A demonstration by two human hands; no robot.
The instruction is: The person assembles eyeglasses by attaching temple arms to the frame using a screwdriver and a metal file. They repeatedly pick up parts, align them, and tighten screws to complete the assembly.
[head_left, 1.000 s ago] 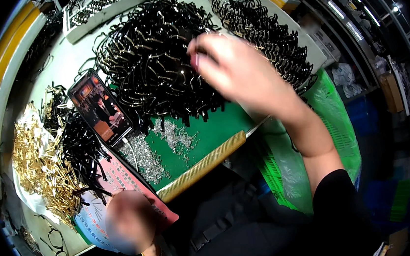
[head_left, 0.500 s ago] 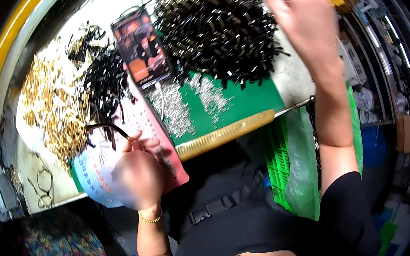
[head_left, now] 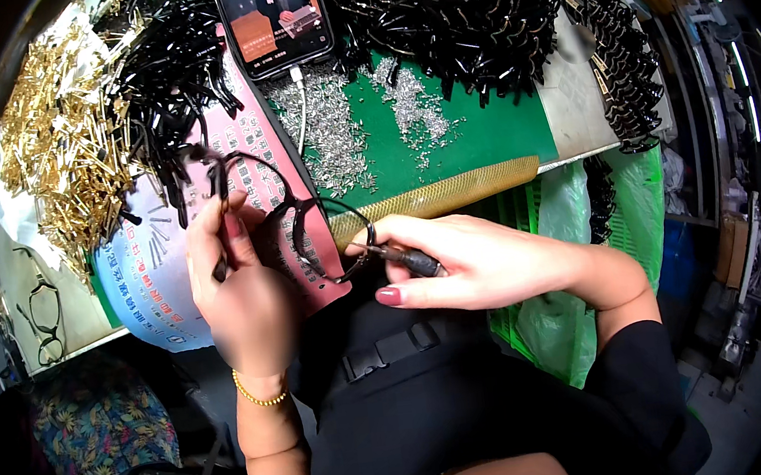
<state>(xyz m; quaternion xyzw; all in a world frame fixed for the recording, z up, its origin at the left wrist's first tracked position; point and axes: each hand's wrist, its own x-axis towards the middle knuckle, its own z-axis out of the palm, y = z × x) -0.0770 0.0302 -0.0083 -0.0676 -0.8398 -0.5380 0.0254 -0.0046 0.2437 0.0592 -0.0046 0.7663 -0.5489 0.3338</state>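
A dark eyeglass frame (head_left: 293,206) spans the gap between my hands over the pink sheet. My left hand (head_left: 241,297) is closed on its left end, thumb and fingers pinched where a dark temple arm meets it. Partly blurred, that hand hides the joint. My right hand (head_left: 493,261) grips the frame's other end between thumb and fingers. A dark rod-shaped piece (head_left: 417,262) lies against its fingers; its kind is unclear. Nearest the left hand are a heap of black temple arms (head_left: 178,83) and a heap of gold temple arms (head_left: 64,140).
A phone (head_left: 277,18) with a white cable stands at the back. Small silver metal pieces (head_left: 329,132) lie on a green mat (head_left: 498,130). Stacked black frames (head_left: 461,28) fill the far side. A pair of glasses (head_left: 44,306) rests at left; a green crate (head_left: 508,321) is below right.
My right hand has come down from the far right to meet the left. An eyeglass frame is now between both hands; before, only a dark temple arm showed in my left hand.
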